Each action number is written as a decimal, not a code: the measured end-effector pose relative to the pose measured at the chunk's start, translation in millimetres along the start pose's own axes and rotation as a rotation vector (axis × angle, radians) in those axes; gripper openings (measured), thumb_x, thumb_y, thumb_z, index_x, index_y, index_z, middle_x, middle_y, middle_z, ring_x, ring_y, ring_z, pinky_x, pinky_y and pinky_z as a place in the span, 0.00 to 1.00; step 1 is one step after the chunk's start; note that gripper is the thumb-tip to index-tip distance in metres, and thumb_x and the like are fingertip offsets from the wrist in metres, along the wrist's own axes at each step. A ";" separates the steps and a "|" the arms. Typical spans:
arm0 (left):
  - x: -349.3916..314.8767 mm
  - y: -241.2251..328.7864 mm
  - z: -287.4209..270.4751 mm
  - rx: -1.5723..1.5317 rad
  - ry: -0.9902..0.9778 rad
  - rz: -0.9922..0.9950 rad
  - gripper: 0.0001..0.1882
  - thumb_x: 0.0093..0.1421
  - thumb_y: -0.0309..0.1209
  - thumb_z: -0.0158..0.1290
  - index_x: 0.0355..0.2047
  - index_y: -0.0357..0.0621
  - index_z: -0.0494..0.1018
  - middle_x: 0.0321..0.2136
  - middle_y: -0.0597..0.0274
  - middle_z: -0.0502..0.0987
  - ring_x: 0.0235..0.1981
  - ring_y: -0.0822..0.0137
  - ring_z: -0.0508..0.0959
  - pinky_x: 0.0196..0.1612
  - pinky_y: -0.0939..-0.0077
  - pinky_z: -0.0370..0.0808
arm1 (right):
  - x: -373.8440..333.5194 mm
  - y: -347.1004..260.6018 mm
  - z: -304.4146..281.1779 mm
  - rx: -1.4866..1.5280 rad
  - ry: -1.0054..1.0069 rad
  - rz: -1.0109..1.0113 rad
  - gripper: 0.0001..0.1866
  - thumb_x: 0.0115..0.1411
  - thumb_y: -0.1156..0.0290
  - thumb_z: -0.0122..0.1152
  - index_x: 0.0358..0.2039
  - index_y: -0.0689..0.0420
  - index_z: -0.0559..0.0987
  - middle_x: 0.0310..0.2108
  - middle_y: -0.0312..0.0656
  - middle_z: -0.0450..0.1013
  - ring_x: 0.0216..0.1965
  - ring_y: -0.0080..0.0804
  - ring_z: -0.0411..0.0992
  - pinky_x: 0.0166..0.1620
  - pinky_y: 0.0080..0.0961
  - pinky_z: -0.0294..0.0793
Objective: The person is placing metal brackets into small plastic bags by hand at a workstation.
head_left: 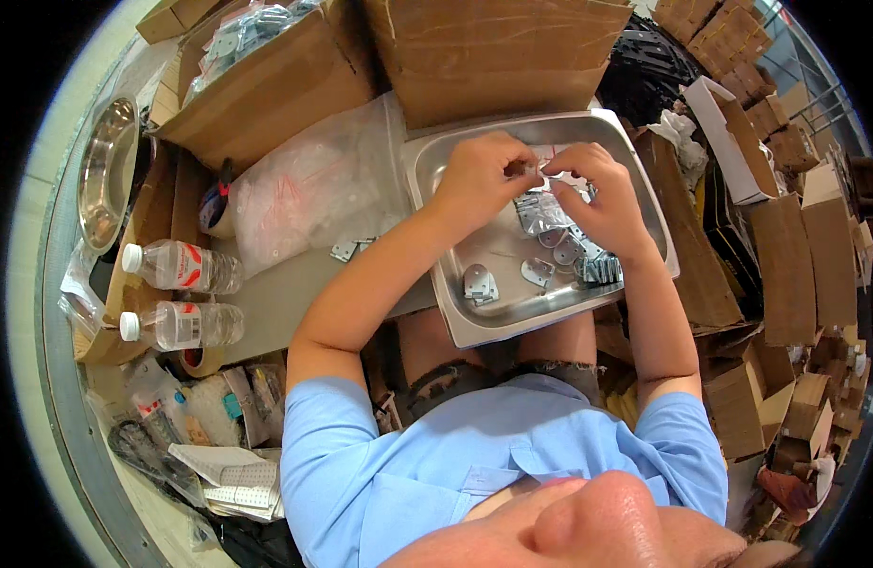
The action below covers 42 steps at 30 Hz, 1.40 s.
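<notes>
Both my hands meet over a stainless steel tray point(444, 301) that rests by my lap. The fingers of my left hand point(485, 178) are closed in a pinch at the top of a small clear plastic bag point(547, 212). My right hand point(602, 194) pinches the same bag from the other side, thumb and forefinger at its mouth. Grey metal pieces show in and behind the bag; which are inside I cannot tell. Loose rounded metal plates with holes point(479, 283) lie in the tray, and a stack of metal pieces point(599, 270) sits below my right hand.
Left of the tray lies a large clear bag of small plastic bags point(304, 189), with a few metal pieces point(351, 248) nearby. Two water bottles point(195, 267) lie on their sides farther left. Cardboard boxes point(493, 57) stand behind the tray; more cardboard point(692, 246) is at right.
</notes>
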<state>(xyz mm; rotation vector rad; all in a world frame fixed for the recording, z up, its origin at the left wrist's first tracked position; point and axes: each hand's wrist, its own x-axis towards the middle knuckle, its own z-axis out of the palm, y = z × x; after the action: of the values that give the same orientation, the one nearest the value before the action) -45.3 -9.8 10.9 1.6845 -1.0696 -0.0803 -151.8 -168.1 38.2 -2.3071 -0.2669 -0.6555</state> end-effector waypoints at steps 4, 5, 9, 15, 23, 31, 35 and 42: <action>-1.8 -4.3 0.2 0.191 -0.034 0.184 0.17 0.41 0.30 0.65 0.33 0.38 0.75 0.25 0.58 0.74 0.26 0.60 0.75 0.32 0.71 0.72 | -2.4 -3.6 1.4 -0.038 -0.124 0.090 0.12 0.44 0.73 0.58 0.33 0.59 0.79 0.38 0.44 0.75 0.42 0.43 0.69 0.48 0.36 0.66; -1.8 -3.7 1.4 0.189 -0.037 0.181 0.17 0.41 0.30 0.65 0.33 0.38 0.75 0.25 0.58 0.74 0.26 0.60 0.75 0.32 0.71 0.72 | -3.2 -2.8 0.5 -0.037 -0.181 0.075 0.13 0.44 0.72 0.58 0.34 0.58 0.79 0.42 0.44 0.74 0.45 0.43 0.67 0.50 0.36 0.65; 0.7 -1.8 7.2 0.390 0.140 0.356 0.24 0.38 0.30 0.65 0.39 0.43 0.73 0.24 0.58 0.74 0.28 0.56 0.75 0.40 0.67 0.71 | -6.2 -6.3 -0.3 -0.266 -0.237 -0.052 0.15 0.44 0.72 0.58 0.36 0.54 0.80 0.51 0.44 0.68 0.50 0.45 0.63 0.54 0.35 0.62; 2.1 -18.6 4.4 0.291 -0.077 0.008 0.22 0.40 0.31 0.64 0.37 0.42 0.71 0.23 0.61 0.75 0.27 0.60 0.76 0.35 0.70 0.71 | -0.8 -20.1 0.7 0.075 -0.158 0.109 0.13 0.45 0.69 0.60 0.34 0.54 0.79 0.45 0.45 0.72 0.42 0.47 0.70 0.45 0.35 0.70; 3.3 -13.4 -3.5 0.114 -0.025 -0.150 0.22 0.42 0.34 0.63 0.37 0.40 0.71 0.23 0.61 0.76 0.26 0.67 0.77 0.30 0.73 0.72 | -37.6 -23.9 27.7 -0.449 -0.877 0.169 0.21 0.44 0.68 0.65 0.38 0.57 0.71 0.30 0.46 0.73 0.38 0.47 0.72 0.40 0.39 0.70; 3.2 -18.1 -4.2 0.049 -0.060 -0.113 0.22 0.42 0.34 0.63 0.37 0.40 0.71 0.22 0.58 0.76 0.25 0.65 0.76 0.30 0.72 0.72 | -3.4 -41.3 50.5 -0.099 -1.144 0.081 0.21 0.46 0.74 0.62 0.43 0.56 0.71 0.36 0.48 0.73 0.40 0.47 0.72 0.41 0.41 0.70; 4.9 -20.2 0.0 0.043 -0.050 -0.098 0.21 0.41 0.34 0.62 0.36 0.41 0.71 0.22 0.59 0.76 0.24 0.65 0.76 0.29 0.72 0.72 | -1.6 -26.3 67.4 -0.083 -1.130 -0.079 0.23 0.43 0.76 0.62 0.43 0.57 0.71 0.41 0.47 0.69 0.42 0.47 0.70 0.43 0.40 0.69; 7.2 -24.3 1.8 -0.001 -0.136 -0.098 0.20 0.41 0.33 0.62 0.36 0.42 0.71 0.23 0.59 0.77 0.26 0.66 0.76 0.30 0.74 0.72 | 1.4 -29.5 50.1 -0.156 -1.152 0.077 0.17 0.43 0.74 0.66 0.35 0.57 0.72 0.30 0.47 0.72 0.38 0.46 0.73 0.40 0.38 0.69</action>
<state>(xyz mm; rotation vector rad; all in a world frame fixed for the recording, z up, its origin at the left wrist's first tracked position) -27.3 -15.7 -6.1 1.7501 -1.0872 -0.2616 -142.3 -112.2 25.2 -2.5765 -0.6445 0.7873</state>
